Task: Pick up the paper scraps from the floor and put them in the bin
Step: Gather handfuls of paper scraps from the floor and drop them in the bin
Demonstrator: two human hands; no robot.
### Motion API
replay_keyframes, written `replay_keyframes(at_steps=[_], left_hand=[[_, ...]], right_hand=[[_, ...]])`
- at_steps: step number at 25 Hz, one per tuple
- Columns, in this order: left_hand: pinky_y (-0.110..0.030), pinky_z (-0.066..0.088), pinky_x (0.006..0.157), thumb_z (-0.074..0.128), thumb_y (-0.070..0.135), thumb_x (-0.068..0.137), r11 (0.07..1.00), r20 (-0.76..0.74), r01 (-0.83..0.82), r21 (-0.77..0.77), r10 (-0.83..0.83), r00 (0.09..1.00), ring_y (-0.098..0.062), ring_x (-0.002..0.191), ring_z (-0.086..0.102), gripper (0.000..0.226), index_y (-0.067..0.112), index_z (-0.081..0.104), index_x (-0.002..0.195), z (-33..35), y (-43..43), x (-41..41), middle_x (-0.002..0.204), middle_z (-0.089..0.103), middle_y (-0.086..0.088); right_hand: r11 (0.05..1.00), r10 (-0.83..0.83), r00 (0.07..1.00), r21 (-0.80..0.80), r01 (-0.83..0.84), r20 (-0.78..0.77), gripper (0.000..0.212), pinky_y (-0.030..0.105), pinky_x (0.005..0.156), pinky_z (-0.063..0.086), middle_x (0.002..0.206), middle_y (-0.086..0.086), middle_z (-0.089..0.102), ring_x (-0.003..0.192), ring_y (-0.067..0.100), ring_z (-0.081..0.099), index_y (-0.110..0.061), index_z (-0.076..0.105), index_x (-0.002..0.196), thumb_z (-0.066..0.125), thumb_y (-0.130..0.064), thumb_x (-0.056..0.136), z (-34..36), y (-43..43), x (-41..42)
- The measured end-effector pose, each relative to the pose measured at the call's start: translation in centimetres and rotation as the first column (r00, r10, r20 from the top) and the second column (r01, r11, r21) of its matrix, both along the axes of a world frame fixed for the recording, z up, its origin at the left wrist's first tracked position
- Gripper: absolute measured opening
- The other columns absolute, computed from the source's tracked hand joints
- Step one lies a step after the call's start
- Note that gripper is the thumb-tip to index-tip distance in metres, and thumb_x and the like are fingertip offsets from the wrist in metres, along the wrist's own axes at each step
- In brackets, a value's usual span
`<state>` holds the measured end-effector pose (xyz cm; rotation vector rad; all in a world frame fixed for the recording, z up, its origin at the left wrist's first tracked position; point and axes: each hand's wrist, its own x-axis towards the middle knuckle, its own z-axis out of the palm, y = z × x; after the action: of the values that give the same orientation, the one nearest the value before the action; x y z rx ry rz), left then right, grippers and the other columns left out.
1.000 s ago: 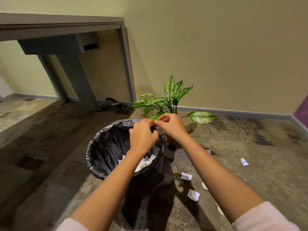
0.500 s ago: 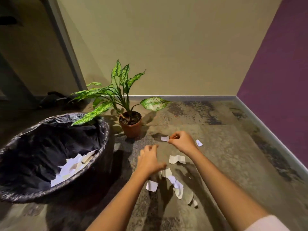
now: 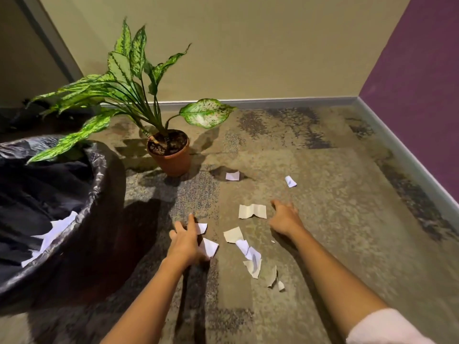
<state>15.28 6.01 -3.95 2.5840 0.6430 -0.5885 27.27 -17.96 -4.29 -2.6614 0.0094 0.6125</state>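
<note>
White torn paper scraps (image 3: 252,211) litter carpet, creased, some curled.

Left hand (image 3: 186,240) spread low over two white torn paper scraps (image 3: 208,247) right of the black-lined round bin (image 3: 95,194); right hand (image 3: 285,219) open beside a creased cream scrap (image 3: 252,211), farther right.
</note>
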Motion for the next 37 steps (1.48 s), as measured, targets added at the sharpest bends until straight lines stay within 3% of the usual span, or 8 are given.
replay_keyframes(at_steps=[4, 7, 10, 13, 16, 22, 30, 37], left_hand=[[-0.04, 0.045, 0.1, 0.088, 0.032, 0.064, 0.999, 0.104, 0.03, -0.034, -0.027, 0.994, -0.034, 0.121, 0.045, 0.104, 0.015, 0.029, 0.148, -0.7, 0.2, 2.4, 0.134, 0.028, -0.013], [-0.038, 0.046, 0.097, 0.077, 0.021, 0.077, 0.993, 0.222, 0.063, -0.104, -0.038, 0.974, -0.034, 0.115, 0.051, 0.077, 0.014, 0.039, 0.144, -1.4, -0.8, 4.1, 0.132, 0.035, -0.013], [-0.041, 0.043, 0.101, 0.065, 0.013, 0.087, 0.989, 0.377, 0.093, -0.119, -0.042, 0.925, -0.032, 0.125, 0.049, 0.063, 0.014, 0.04, 0.145, -2.1, -2.0, 6.1, 0.138, 0.045, -0.013], [-0.046, 0.045, 0.097, 0.063, 0.004, 0.083, 0.988, 0.477, 0.099, -0.118, -0.031, 0.878, -0.031, 0.12, 0.052, 0.069, 0.013, 0.037, 0.147, -2.3, -3.0, 8.6, 0.136, 0.046, -0.012], [-0.048, 0.049, 0.089, 0.065, 0.005, 0.08, 0.996, 0.481, 0.086, 0.026, -0.088, 0.873, -0.033, 0.118, 0.047, 0.079, 0.017, 0.029, 0.149, -2.5, -3.3, 11.7, 0.138, 0.034, -0.01], [-0.057, 0.018, 0.112, 0.069, 0.02, 0.073, 0.922, 0.058, 0.35, 0.168, -0.363, 0.93, -0.04, 0.143, 0.007, 0.109, 0.023, -0.002, 0.154, -3.1, -4.7, 17.8, 0.16, -0.002, -0.014], [-0.046, 0.031, 0.108, 0.062, 0.023, 0.079, 0.83, 0.185, 0.506, 0.234, -0.549, 0.815, -0.031, 0.136, 0.027, 0.083, 0.022, 0.026, 0.153, -3.9, -3.3, 15.8, 0.153, 0.027, -0.005], [-0.032, 0.032, 0.111, 0.054, 0.01, 0.085, 0.875, 0.342, 0.483, 0.041, -0.466, 0.816, -0.026, 0.135, 0.038, 0.061, 0.012, 0.043, 0.146, -3.1, -3.5, 8.7, 0.15, 0.04, -0.006]], right_hand=[[0.989, 0.142, 0.987, 0.028, -0.144, 0.074, 0.063, 0.042, 0.11, 0.031, 0.14, 0.014, 0.034, 0.131, 0.035, 0.026, -0.029, 0.035, 0.145, 0.053, -0.016, 0.086, -1.2, 3.0, 0.7], [0.903, 0.32, 0.946, 0.285, -0.323, 0.057, 0.068, 0.038, 0.106, 0.037, 0.132, 0.012, 0.045, 0.125, 0.031, 0.039, -0.028, 0.042, 0.143, 0.045, 0.003, 0.082, -1.8, 5.3, 0.6], [0.878, 0.075, 0.987, 0.461, -0.133, 0.143, 0.059, 0.038, 0.094, 0.048, 0.115, 0.009, 0.057, 0.11, 0.026, 0.056, -0.025, 0.058, 0.13, 0.044, 0.003, 0.08, -1.4, 4.4, 3.4], [0.98, -0.152, 0.939, 0.172, 0.102, 0.308, 0.042, 0.044, 0.1, 0.043, 0.128, 0.011, 0.052, 0.124, 0.03, 0.041, -0.027, 0.06, 0.123, 0.054, -0.015, 0.083, -1.4, 0.3, 7.9], [0.98, -0.196, 0.964, -0.006, 0.201, 0.181, 0.048, 0.047, 0.111, 0.03, 0.145, 0.016, 0.032, 0.135, 0.038, 0.024, -0.025, 0.048, 0.133, 0.055, -0.023, 0.086, -2.1, -3.3, 10.6], [0.998, 0.056, 0.964, 0.017, -0.063, 0.26, 0.067, 0.045, 0.121, 0.006, 0.159, 0.015, 0.013, 0.15, 0.031, 0.003, -0.021, 0.032, 0.148, 0.049, -0.001, 0.086, -5.0, 1.0, 9.2], [0.907, 0.364, 0.857, 0.072, -0.415, 0.364, 0.069, 0.038, 0.114, 0.027, 0.149, 0.009, 0.034, 0.136, 0.03, 0.028, -0.023, 0.048, 0.141, 0.045, 0.007, 0.079, -5.5, 4.3, 5.1], [0.877, 0.394, 0.84, 0.121, -0.465, 0.373, 0.059, 0.033, 0.105, 0.035, 0.131, 0.004, 0.05, 0.12, 0.027, 0.039, -0.019, 0.06, 0.131, 0.048, 0.004, 0.078, -5.0, 5.0, -1.2]])
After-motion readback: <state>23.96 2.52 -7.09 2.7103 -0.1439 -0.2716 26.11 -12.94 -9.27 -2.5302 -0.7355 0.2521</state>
